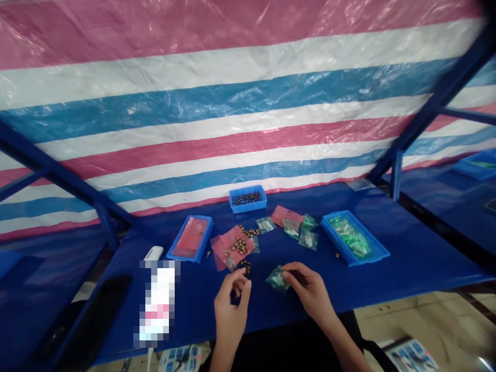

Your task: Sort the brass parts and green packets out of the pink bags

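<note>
My left hand hovers low over the blue table, fingers curled in a pinch just below a small heap of brass parts; what it pinches is too small to make out. My right hand pinches a small green-tinted plastic bag at its right edge. A red bag with more brass parts on it lies just beyond my left hand. Loose green bags lie further back.
A small blue tray of brass parts stands at the back. A blue tray with red bags is at left, a long blue tray of green bags at right. A black phone and a blurred white object lie at the left front. Blue frame posts flank the table.
</note>
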